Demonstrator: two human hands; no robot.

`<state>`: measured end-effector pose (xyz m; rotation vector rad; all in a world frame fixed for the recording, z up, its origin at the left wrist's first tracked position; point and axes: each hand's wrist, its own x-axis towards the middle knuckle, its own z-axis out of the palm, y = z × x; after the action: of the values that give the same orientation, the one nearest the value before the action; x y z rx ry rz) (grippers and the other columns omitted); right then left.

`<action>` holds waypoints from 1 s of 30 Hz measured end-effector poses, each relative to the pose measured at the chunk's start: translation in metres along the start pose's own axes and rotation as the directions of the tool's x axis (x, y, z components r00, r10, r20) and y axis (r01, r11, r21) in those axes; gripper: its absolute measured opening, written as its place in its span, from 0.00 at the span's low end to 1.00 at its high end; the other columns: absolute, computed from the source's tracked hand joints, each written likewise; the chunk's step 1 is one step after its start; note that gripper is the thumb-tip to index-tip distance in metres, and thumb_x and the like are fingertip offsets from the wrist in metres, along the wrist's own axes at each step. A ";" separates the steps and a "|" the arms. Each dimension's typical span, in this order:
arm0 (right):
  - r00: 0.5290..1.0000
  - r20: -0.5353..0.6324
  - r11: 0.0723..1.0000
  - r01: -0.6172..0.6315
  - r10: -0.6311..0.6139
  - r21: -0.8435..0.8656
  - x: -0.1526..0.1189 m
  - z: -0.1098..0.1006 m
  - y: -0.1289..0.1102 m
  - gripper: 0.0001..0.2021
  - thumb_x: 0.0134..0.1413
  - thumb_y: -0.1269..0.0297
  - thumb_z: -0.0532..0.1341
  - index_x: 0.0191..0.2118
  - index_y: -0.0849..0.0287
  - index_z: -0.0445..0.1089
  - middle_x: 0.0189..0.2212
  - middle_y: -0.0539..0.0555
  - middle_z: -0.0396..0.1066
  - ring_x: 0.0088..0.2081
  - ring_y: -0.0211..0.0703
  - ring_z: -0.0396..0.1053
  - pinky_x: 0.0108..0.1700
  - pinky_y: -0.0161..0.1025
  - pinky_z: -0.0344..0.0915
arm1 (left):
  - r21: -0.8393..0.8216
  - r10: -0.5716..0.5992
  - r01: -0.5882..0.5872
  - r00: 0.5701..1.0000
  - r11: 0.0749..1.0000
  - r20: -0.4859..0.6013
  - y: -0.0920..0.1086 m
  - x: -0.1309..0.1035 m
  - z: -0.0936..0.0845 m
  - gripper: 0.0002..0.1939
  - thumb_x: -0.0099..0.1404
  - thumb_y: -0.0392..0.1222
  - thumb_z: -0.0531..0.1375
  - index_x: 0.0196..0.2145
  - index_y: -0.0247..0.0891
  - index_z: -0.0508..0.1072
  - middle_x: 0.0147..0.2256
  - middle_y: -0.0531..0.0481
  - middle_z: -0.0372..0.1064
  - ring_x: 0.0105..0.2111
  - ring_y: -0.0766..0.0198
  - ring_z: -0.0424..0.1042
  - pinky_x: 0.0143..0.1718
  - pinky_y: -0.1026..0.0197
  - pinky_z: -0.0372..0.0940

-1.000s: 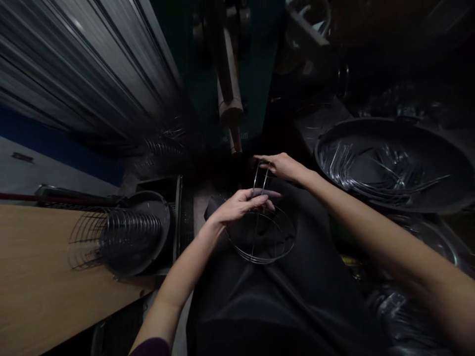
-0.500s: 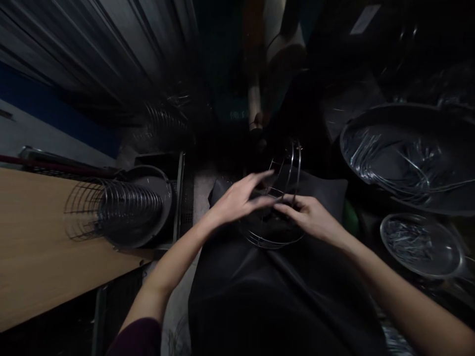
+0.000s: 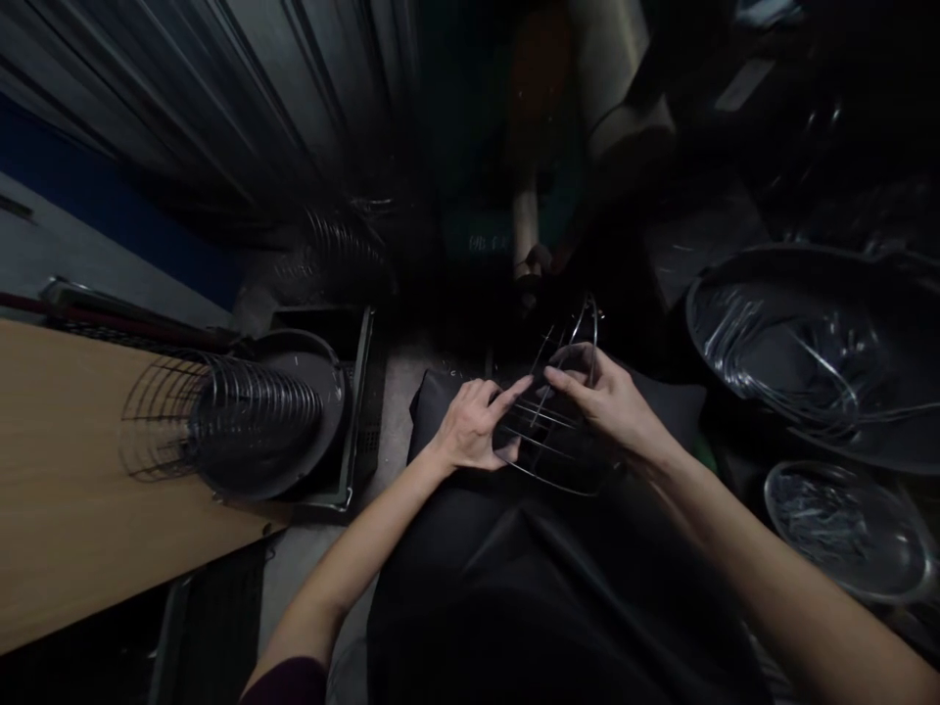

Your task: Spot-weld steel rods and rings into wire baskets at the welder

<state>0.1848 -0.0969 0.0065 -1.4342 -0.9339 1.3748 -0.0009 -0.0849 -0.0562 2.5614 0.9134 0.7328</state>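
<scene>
A round metal wire frame [image 3: 552, 482] lies above the dark apron [image 3: 543, 558], in front of the machine. My left hand [image 3: 476, 423] is at the frame's left side, index finger pointing right and the other fingers curled around its wires. On the right, my right hand [image 3: 603, 392] has thumb and fingers closed on a thin wire piece that slants down over the frame. Upright curved wires rise just behind the right fingers. The far edge of the frame is lost in the dark.
Stacked wire rings [image 3: 254, 406] stand by a round dark pan [image 3: 334, 382] at left, beside a wooden board [image 3: 110, 490]. At right are a large basin [image 3: 778, 431] of wires and a smaller bowl [image 3: 907, 578] of short pieces. Machine rods [image 3: 526, 230] hang ahead.
My hands have drawn apart. The left moved slightly down to the frame's left side, and the right rose a little. The frame has turned and tilted. The whole view has shifted slightly.
</scene>
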 end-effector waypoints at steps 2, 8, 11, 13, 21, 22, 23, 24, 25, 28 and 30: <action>0.999 0.034 0.998 -0.026 0.024 0.054 0.014 -0.003 -0.009 0.21 0.37 0.52 0.70 0.34 0.56 0.64 0.22 0.47 0.65 0.22 0.36 0.63 0.22 0.32 0.59 | -0.080 -0.025 0.015 0.991 0.997 -0.129 0.000 0.011 -0.007 0.43 0.50 0.48 0.58 0.62 0.37 0.50 0.36 0.46 0.60 0.36 0.55 0.62 0.38 0.51 0.61; 0.995 0.042 0.995 0.086 -0.088 0.052 0.058 -0.005 -0.045 0.20 0.38 0.51 0.69 0.33 0.57 0.64 0.20 0.44 0.58 0.18 0.30 0.52 0.18 0.29 0.47 | -0.238 -0.009 -0.139 0.848 0.961 -0.530 -0.021 0.049 -0.001 0.40 0.45 0.40 0.61 0.56 0.40 0.52 0.41 0.46 0.62 0.40 0.55 0.64 0.44 0.48 0.60; 0.992 0.046 0.991 0.115 -0.118 0.062 0.075 -0.008 -0.056 0.21 0.36 0.52 0.70 0.33 0.58 0.64 0.19 0.43 0.55 0.19 0.29 0.51 0.18 0.29 0.47 | -0.201 0.021 -0.166 0.818 0.965 -0.575 -0.031 0.068 0.001 0.42 0.44 0.38 0.61 0.56 0.39 0.50 0.41 0.46 0.62 0.41 0.55 0.65 0.46 0.47 0.59; 0.991 0.043 0.989 0.125 -0.129 0.081 0.082 -0.011 -0.058 0.21 0.36 0.52 0.70 0.33 0.58 0.63 0.19 0.43 0.54 0.18 0.29 0.50 0.18 0.28 0.46 | -0.181 0.033 -0.168 0.816 0.969 -0.577 -0.034 0.077 0.001 0.42 0.43 0.38 0.61 0.56 0.38 0.49 0.41 0.46 0.62 0.42 0.55 0.65 0.47 0.47 0.59; 0.986 0.036 0.985 0.162 -0.164 0.064 0.108 -0.016 -0.065 0.22 0.36 0.50 0.69 0.31 0.57 0.60 0.18 0.42 0.54 0.16 0.28 0.49 0.16 0.28 0.44 | -0.251 -0.045 -0.111 0.838 0.962 -0.543 -0.041 0.095 -0.004 0.42 0.44 0.36 0.61 0.56 0.39 0.48 0.41 0.45 0.63 0.41 0.56 0.66 0.45 0.47 0.61; 0.986 0.036 0.985 0.163 -0.165 0.056 0.111 -0.015 -0.068 0.22 0.36 0.50 0.69 0.31 0.57 0.60 0.17 0.42 0.54 0.16 0.29 0.49 0.15 0.29 0.45 | -0.258 -0.049 -0.110 0.840 0.960 -0.540 -0.043 0.098 -0.005 0.42 0.45 0.36 0.62 0.56 0.40 0.48 0.41 0.45 0.63 0.41 0.56 0.66 0.45 0.47 0.62; 0.985 0.036 0.985 0.168 -0.170 0.047 0.114 -0.014 -0.070 0.22 0.35 0.50 0.69 0.31 0.56 0.60 0.17 0.42 0.55 0.16 0.30 0.50 0.15 0.29 0.45 | -0.260 -0.049 -0.111 0.840 0.959 -0.541 -0.045 0.100 -0.006 0.42 0.45 0.36 0.62 0.56 0.40 0.48 0.41 0.45 0.63 0.41 0.56 0.66 0.45 0.47 0.62; 0.983 0.036 0.984 0.176 -0.178 0.039 0.116 -0.013 -0.072 0.22 0.35 0.50 0.68 0.31 0.56 0.61 0.17 0.43 0.56 0.16 0.31 0.52 0.15 0.30 0.46 | -0.257 -0.050 -0.109 0.839 0.960 -0.542 -0.047 0.102 -0.008 0.42 0.45 0.37 0.62 0.56 0.40 0.48 0.41 0.45 0.63 0.41 0.56 0.66 0.45 0.47 0.62; 0.982 0.036 0.982 0.186 -0.188 0.031 0.119 -0.013 -0.073 0.22 0.34 0.49 0.68 0.32 0.56 0.61 0.17 0.44 0.58 0.16 0.32 0.53 0.15 0.30 0.47 | -0.253 -0.049 -0.107 0.838 0.962 -0.543 -0.049 0.104 -0.008 0.42 0.45 0.37 0.62 0.56 0.40 0.48 0.41 0.45 0.64 0.41 0.56 0.66 0.45 0.47 0.62; 0.976 0.013 0.976 0.215 -0.215 0.016 0.126 -0.014 -0.072 0.23 0.34 0.49 0.68 0.33 0.57 0.63 0.18 0.46 0.61 0.17 0.33 0.56 0.16 0.31 0.50 | -0.239 -0.049 -0.095 0.843 0.966 -0.536 -0.051 0.109 -0.010 0.43 0.45 0.38 0.62 0.56 0.41 0.48 0.43 0.44 0.63 0.41 0.56 0.67 0.47 0.46 0.61; 0.974 0.007 0.974 0.225 -0.226 0.016 0.130 -0.016 -0.068 0.22 0.34 0.49 0.68 0.32 0.57 0.63 0.18 0.45 0.61 0.17 0.34 0.56 0.17 0.31 0.52 | -0.242 -0.053 -0.088 0.851 0.966 -0.522 -0.052 0.110 -0.012 0.43 0.45 0.38 0.62 0.57 0.41 0.48 0.44 0.44 0.62 0.42 0.56 0.67 0.48 0.46 0.61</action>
<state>0.2172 0.0453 0.0308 -1.2685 -1.0550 1.2175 0.0404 0.0275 -0.0309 2.1678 0.8691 1.5038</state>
